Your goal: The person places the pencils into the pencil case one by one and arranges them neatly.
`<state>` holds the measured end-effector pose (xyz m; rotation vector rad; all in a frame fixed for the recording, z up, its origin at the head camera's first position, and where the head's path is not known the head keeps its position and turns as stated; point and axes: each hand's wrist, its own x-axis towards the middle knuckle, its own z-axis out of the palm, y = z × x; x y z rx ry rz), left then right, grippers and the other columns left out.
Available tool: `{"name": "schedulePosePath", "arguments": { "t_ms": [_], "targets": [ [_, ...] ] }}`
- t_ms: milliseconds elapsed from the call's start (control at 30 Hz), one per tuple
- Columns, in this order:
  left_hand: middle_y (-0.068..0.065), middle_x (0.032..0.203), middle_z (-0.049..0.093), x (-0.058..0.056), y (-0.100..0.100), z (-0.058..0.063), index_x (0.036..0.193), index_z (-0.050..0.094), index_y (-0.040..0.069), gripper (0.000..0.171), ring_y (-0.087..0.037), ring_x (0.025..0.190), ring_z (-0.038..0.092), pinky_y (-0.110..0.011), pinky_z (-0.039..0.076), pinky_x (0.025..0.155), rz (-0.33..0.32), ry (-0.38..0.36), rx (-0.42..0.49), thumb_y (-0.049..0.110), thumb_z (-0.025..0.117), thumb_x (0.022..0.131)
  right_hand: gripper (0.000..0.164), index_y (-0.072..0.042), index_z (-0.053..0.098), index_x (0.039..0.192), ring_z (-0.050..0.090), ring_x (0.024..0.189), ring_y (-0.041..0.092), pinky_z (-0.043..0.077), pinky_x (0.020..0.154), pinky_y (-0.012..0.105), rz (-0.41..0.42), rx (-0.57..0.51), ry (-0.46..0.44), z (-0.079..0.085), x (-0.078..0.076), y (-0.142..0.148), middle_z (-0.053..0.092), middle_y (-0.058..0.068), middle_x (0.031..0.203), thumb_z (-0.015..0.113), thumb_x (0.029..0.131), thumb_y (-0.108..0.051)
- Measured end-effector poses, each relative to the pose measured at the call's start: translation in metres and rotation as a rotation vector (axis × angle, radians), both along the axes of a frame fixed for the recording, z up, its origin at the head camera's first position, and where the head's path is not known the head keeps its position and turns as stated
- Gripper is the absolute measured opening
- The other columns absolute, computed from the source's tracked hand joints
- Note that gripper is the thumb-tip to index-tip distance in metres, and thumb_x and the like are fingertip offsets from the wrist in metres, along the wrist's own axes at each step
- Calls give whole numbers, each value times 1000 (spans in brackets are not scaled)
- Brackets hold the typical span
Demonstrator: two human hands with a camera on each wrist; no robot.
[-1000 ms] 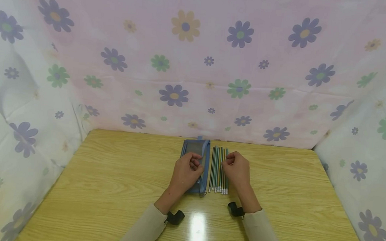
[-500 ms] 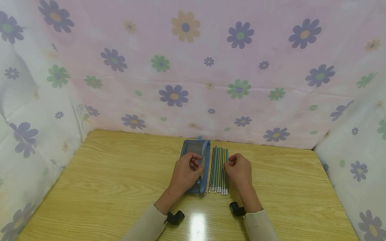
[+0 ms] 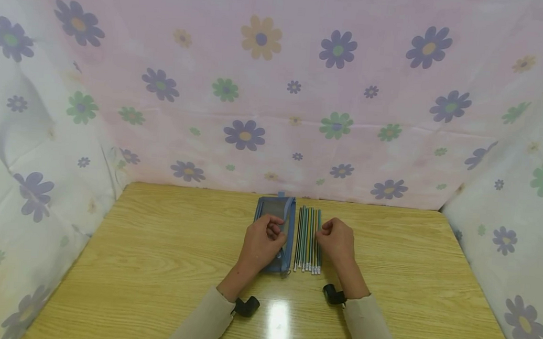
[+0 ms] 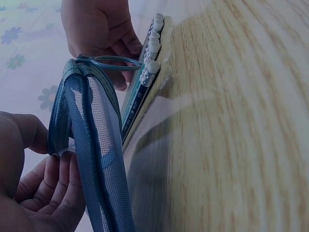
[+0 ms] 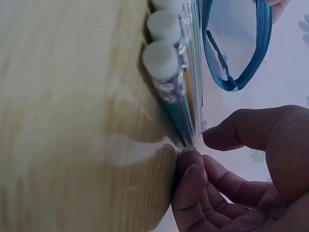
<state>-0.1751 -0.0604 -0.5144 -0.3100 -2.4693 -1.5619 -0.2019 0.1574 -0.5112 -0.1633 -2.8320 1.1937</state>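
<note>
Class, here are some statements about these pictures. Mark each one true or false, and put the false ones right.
1. From the person's side, the blue pouch lies to the left of the row of pencils. True.
2. The left hand pinches the edge of the pouch. True.
3. The pencils' erasers point away from the person. False: the white erasers are at the end nearer the person.
4. The right hand is beside the pencils, on the side away from the pouch. True.
5. The table is plain white. False: the table is yellowish with a wood grain.
</note>
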Motion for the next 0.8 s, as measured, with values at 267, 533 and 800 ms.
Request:
{"name": "schedulePosePath", "arguments": {
  "t_ms": [267,533,800],
  "targets": [
    [0,89,67,0,-1,-1,118,72,0,24,-12,75,66,-27,58,68,-1,3,1,5,72,95,18,4,69,99,67,79,29,57,70,45,17,24,-22,0,0,1,71,16,90,76,90,-10],
    [0,90,67,0,-1,-1,118,72,0,23,-12,76,66,-28,58,69,-4,-5,4,5,72,95,18,4,69,97,67,80,31,57,70,45,9,31,-54,2,1,1,71,18,91,76,90,-11],
    [-1,90,67,0,-1,0,118,72,0,24,-12,75,66,-28,58,69,-7,0,6,4,72,95,19,-2,73,74,64,61,22,53,57,37,0,45,-63,2,1,1,71,10,72,76,89,-12]
  ]
}}
